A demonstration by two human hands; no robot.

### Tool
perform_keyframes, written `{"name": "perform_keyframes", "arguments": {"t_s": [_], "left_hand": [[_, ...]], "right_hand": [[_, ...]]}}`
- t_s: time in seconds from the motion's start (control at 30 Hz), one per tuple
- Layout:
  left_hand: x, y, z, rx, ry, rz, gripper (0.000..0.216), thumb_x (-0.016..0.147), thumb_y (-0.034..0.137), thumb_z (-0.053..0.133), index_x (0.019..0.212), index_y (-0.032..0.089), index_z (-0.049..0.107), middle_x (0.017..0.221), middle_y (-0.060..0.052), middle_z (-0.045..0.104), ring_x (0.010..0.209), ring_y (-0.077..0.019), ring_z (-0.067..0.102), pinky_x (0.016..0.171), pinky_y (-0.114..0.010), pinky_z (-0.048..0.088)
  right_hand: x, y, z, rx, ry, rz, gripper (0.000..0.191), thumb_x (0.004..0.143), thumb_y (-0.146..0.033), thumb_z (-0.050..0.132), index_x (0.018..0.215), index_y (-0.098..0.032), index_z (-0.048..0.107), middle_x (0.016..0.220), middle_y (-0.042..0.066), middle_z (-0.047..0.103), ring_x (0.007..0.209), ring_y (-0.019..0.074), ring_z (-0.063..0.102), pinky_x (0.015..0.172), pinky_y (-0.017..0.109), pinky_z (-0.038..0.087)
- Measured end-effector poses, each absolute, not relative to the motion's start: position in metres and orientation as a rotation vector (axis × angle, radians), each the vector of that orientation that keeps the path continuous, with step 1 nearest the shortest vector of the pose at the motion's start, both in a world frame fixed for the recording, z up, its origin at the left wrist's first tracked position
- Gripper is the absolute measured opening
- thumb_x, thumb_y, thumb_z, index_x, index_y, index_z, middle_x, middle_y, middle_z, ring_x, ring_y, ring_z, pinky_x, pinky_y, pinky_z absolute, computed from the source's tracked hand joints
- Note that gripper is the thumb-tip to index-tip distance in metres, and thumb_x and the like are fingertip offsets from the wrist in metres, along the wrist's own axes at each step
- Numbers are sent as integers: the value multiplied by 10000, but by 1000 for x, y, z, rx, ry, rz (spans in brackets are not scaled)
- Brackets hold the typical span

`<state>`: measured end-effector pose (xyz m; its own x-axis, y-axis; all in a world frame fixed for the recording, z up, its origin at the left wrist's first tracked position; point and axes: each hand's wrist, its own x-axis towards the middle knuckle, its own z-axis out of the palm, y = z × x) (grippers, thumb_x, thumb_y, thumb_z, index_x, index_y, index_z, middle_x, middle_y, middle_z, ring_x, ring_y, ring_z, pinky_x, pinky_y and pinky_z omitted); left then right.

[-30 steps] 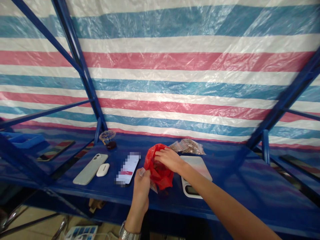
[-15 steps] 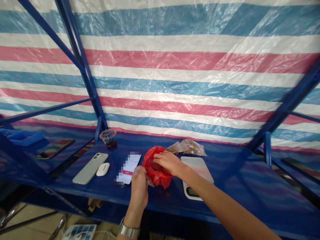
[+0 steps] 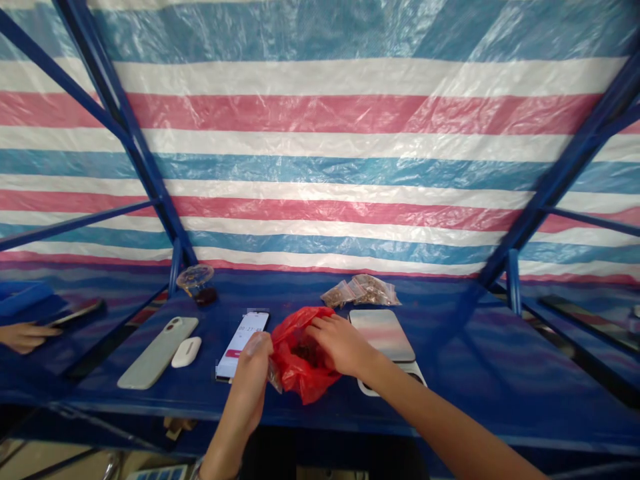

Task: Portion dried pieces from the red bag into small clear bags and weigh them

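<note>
A plastic sheet (image 3: 320,160) with blue, white and pink stripes hangs behind a blue metal frame (image 3: 125,160), and in front of it is a shiny blue surface (image 3: 465,347).

Near the middle of the surface lies a red plastic bag (image 3: 300,370) with its mouth open, and something dark is inside, but I cannot make out what it is. The right hand (image 3: 340,343) is at the bag's right side, with its fingers (image 3: 315,327) curved over the opening. I cannot tell if they are gripping the plastic or only touching it. The left hand (image 3: 250,380) is at the bag's left side, with its fingers closed, and a small clear bag (image 3: 274,377) comes out below them, mostly hidden.

To the right is a kitchen scale (image 3: 383,337), partly hidden by the right arm (image 3: 425,400). Small clear bags of brown pieces (image 3: 360,291) lie on the far side. To the left are a phone with a lit screen (image 3: 243,340), a pale phone (image 3: 157,353), a white earbud case (image 3: 186,352) and a clear cup with dark contents (image 3: 197,283). At the far left edge, a hand (image 3: 23,337) is cut off, and I cannot tell whose it is.
</note>
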<state>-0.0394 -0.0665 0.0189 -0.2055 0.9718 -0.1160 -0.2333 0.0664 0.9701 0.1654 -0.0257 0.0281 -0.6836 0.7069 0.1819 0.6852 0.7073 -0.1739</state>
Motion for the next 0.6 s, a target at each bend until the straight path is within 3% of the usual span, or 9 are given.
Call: {"name": "perform_keyframes", "arguments": {"t_s": [0.13, 0.33, 0.6], "left_hand": [[-24, -73, 10, 782, 1193, 1413, 211, 619, 283, 681, 663, 204, 490, 636, 67, 468, 577, -98, 417, 520, -212, 370], [-6, -68, 12, 597, 1120, 1478, 208, 533, 234, 622, 610, 212, 431, 590, 85, 382, 523, -77, 345, 475, -201, 330], [-22, -60, 12, 682, 1175, 1483, 176, 518, 213, 584, 596, 205, 427, 608, 81, 379, 529, -73, 337, 479, -198, 301]], "right_hand": [[161, -27, 25, -1111, -2706, 111, 492, 749, -141, 680, 1239, -146, 650, 1244, 145, 687, 1135, 305, 634, 1012, 416, 452], [154, -31, 23, -1201, -2688, 66, 432, 763, -143, 655, 1194, -137, 657, 1176, 149, 700, 1077, 298, 654, 969, 414, 456], [161, -34, 25, -1222, -2484, 278, 433, 758, -102, 640, 1182, -184, 662, 1200, 102, 722, 1124, 255, 655, 967, 356, 464]]}}
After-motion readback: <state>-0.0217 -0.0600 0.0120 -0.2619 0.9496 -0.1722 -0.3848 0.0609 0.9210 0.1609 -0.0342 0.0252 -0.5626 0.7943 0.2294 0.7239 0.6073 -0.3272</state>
